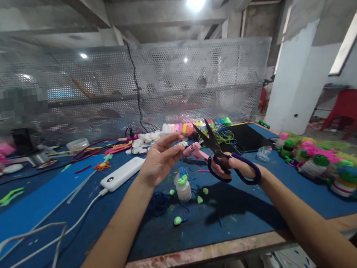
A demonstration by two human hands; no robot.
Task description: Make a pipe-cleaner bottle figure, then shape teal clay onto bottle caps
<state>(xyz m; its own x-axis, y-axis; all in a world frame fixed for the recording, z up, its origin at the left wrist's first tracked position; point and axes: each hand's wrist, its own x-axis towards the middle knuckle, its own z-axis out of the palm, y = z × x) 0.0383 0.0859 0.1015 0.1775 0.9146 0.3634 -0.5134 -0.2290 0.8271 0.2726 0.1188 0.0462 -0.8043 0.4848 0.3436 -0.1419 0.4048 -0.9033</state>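
Note:
My right hand (230, 166) is closed around a pair of scissors (213, 140) with dark blue handles, its blades spread and pointing up. My left hand (163, 157) pinches its thumb and forefinger together; what lies between the fingertips is too small to make out. Between the hands shows a pink object (196, 150), whose kind I cannot tell. Below them on the table stands a small white jar-like figure (183, 189) with a green band and a blue tuft on top. Around it lie blue cords with light green lumps (177, 221) at their ends.
A white power bank (123, 174) with a white cable lies at left. Colourful yarn-topped figures (314, 163) line the right side. At the back are white pieces (139, 143), green yarn (219, 136) and a dark flat panel (250, 138) before a perforated metal screen (192, 81).

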